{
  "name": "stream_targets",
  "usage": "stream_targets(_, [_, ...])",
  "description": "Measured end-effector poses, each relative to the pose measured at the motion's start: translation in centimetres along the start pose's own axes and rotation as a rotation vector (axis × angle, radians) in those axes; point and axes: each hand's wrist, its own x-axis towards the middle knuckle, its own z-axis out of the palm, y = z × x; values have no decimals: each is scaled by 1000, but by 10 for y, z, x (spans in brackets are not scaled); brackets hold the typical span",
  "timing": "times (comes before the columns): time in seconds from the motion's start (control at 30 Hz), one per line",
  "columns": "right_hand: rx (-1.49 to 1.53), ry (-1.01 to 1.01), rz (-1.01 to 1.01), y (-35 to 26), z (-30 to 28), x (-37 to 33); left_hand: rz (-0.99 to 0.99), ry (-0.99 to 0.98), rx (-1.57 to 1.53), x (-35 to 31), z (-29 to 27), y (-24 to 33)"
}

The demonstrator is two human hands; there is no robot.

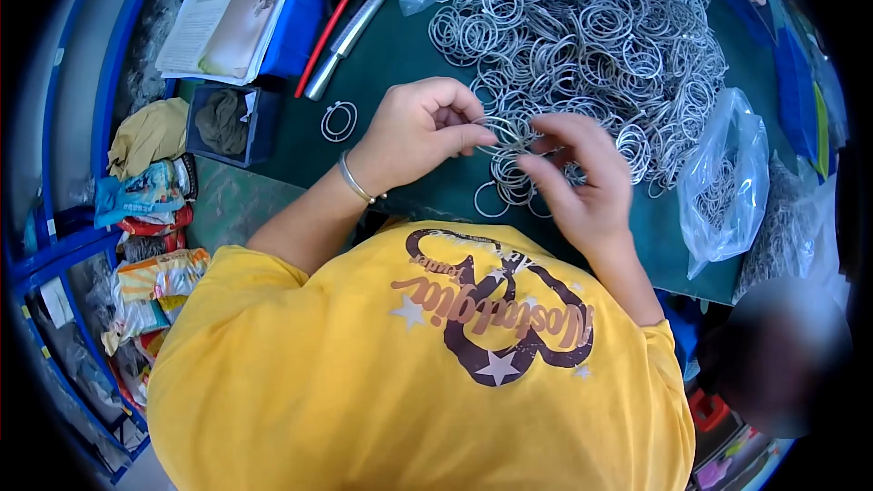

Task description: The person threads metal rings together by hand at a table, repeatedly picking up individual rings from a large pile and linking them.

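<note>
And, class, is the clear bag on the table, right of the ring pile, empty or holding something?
Holding something: grey metal rings show through the clear bag; how many, I cannot tell.

The head-worn fisheye view looks steeply down from above the chest, across a yellow short-sleeved printed shirt [364,373], toward a flat dark-green tabletop [400,47]; the bare left hand [414,132] and bare right hand [589,180] lie close, near mid-frame.

A star-printed yellow T-shirt [418,377] and a silver bangle [351,180] are worn.
</note>
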Motion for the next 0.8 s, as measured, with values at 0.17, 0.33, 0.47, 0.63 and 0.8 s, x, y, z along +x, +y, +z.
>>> stream_targets(0.17, [1,22,29,1,0,-1,231,38,-296,1,15,7])
stream_targets(0.33, [-112,134,-271,3,-8,2,-162,-160,-405,5,8,14])
stream_targets(0.47, [-135,153,-344,3,-6,-2,-227,-254,-667,2,11,19])
stream_targets(0.63, [41,243,-96,7,2,-3,-49,-133,-609,-1,14,20])
stream_targets(0.8, [652,156,404,3,-5,-8,54,-85,-533,-3,14,24])
